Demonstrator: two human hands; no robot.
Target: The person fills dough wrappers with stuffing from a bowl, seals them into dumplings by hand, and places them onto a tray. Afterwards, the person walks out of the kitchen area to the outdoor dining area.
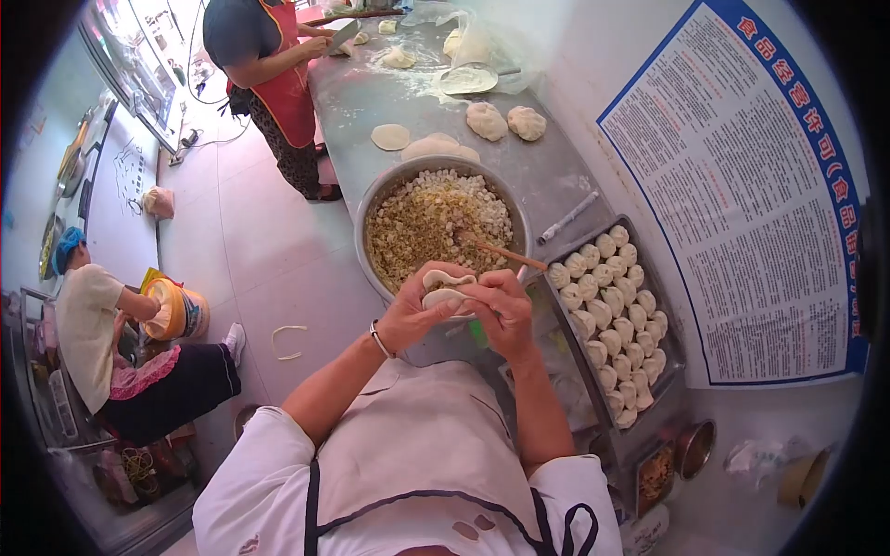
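Note:
A filled dough wrapper [445, 289], partly folded, rests in my left hand [414, 310], whose fingers curl round it. The fingers of my right hand [502, 311] pinch the wrapper's right edge. Just beyond both hands stands a large metal bowl [363, 262] of chopped filling [417, 227], with a wooden stick [505, 250] leaning out over its right rim. Flat dough rounds [390, 137] lie behind the bowl. To the right, a metal tray [669, 389] holds several pleated buns [612, 298] in rows.
Across the metal table [348, 102], a person in a red apron [289, 83] holds a wide blade [343, 35]. Dough lumps [487, 120] and a rolling pin [568, 216] lie on the table. Another person [102, 324] sits at left beside an orange-and-white bucket [193, 313].

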